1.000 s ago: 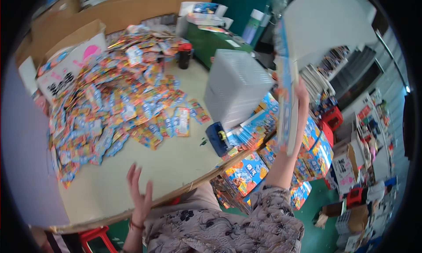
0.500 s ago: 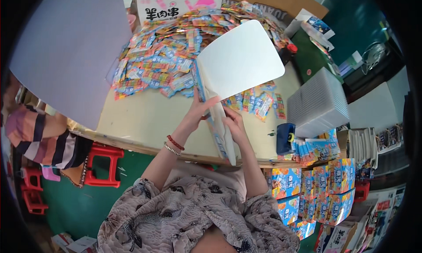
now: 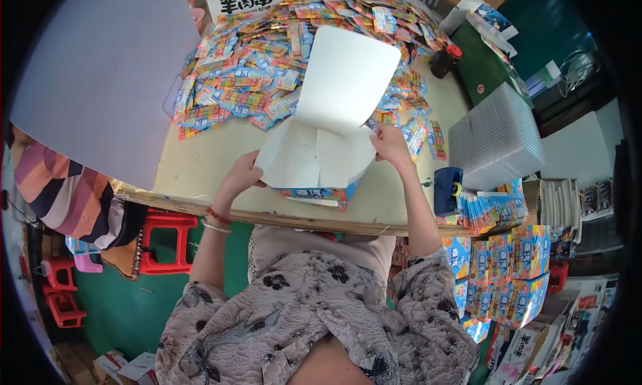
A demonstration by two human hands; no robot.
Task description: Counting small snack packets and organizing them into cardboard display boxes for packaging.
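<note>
In front of me a small cardboard box point(image 3: 317, 159), white inside and printed blue outside, stands opened out at the table's near edge with its large lid flap raised. My left hand point(image 3: 245, 173) pinches the flap at its left side. At the right side, my right hand point(image 3: 391, 144) grips the other flap between thumb and curled fingers. Inside the box only bare white panels show, with a seam at the bottom. Just beyond it lies a big heap of small colourful candy packets point(image 3: 247, 84), some of them hidden behind the raised lid.
A dark bottle with a red cap point(image 3: 447, 60), a stack of clear plastic trays point(image 3: 496, 141) and a blue tape dispenser point(image 3: 447, 191) stand at the right. Beside the table are stacked blue printed boxes point(image 3: 511, 271). A grey panel point(image 3: 100, 77) and a person's striped sleeve point(image 3: 63, 187) are at the left.
The flattened carton held upright between my hands has been opened into a box shape and lowered to the table edge. My hands have moved apart to its two sides.
</note>
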